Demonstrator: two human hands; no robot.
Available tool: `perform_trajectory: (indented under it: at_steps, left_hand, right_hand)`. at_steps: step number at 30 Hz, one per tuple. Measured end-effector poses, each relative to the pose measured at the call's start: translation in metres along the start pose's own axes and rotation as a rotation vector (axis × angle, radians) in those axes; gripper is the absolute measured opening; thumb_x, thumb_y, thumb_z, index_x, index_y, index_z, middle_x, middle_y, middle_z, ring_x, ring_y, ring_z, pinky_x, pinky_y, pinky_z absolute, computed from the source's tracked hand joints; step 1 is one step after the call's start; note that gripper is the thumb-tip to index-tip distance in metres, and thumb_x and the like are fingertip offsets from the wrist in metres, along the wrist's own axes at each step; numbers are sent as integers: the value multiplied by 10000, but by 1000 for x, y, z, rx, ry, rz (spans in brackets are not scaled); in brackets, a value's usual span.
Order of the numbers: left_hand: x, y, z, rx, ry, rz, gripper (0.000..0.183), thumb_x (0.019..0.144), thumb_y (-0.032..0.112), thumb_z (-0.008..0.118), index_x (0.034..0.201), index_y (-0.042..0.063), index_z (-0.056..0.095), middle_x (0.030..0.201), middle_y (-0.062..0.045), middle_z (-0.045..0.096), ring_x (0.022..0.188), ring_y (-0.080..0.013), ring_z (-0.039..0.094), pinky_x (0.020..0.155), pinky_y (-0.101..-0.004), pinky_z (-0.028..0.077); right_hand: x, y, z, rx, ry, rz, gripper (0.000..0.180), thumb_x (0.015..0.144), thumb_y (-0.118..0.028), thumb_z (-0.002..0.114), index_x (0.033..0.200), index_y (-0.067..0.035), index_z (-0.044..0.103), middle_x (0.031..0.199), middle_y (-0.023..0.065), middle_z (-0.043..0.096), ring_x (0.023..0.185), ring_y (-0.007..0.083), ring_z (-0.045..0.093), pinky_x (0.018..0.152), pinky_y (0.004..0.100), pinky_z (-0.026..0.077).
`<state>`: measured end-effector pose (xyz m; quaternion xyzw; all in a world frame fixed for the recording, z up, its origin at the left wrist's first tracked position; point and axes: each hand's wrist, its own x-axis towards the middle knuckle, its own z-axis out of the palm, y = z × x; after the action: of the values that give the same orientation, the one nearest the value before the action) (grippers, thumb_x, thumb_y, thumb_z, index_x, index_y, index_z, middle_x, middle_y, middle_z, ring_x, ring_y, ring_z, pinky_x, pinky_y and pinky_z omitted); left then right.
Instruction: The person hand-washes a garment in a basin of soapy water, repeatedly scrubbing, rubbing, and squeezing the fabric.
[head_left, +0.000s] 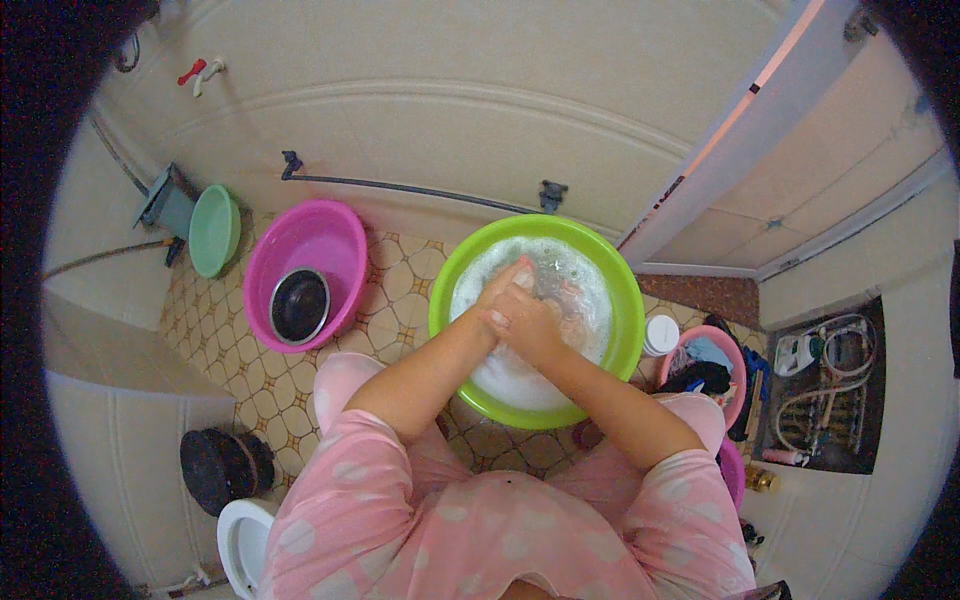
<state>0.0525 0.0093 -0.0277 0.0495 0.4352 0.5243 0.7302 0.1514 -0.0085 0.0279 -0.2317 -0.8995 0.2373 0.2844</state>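
Observation:
A lime-green plastic basin (628, 352) stands on the floor between my knees, with soapy water (559, 262) and thick white suds (510, 375) in it. Both hands are over the middle of the water. My left hand (506, 281) reaches forward, foam on its fingers, and its palm is mostly hidden. Across it lies my right hand (527, 319), its fingers wrapped over the left hand near the wrist. Something pale pink (571, 289) shows blurred under the water to their right; what it is I cannot tell.
On the left, a magenta basin (341, 240) holds a dark metal-rimmed bowl (300, 306); a mint-green basin (215, 231) is beyond it. To the right are a white lidded tub (661, 335) and a pink basin (739, 360) of clothes. A pipe (420, 189) runs along the wall.

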Motion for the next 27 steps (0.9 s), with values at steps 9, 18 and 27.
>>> perform_trajectory:
  at_steps: [9,18,27]
  left_hand:
    - [-10,-21,40,-272,-125,114,363,854,435,430,909,91,535,863,-100,577,772,-259,558,712,-414,457]
    - [-20,-26,42,-256,-66,208,334,857,393,433,905,85,554,831,-103,581,759,-232,558,714,-383,459]
    - [-22,-6,19,-72,-136,-164,256,851,304,447,932,83,546,862,-92,583,830,-196,560,726,-355,468]
  right_hand:
    - [15,35,-23,-17,220,443,222,812,-239,525,737,-32,557,663,175,533,659,344,533,598,398,428]
    - [23,25,-38,-137,161,445,212,791,-201,487,698,-31,571,719,165,577,665,329,561,665,403,462]
    - [10,-4,-18,8,196,38,331,843,-274,446,697,1,559,715,210,554,673,372,547,629,453,430]
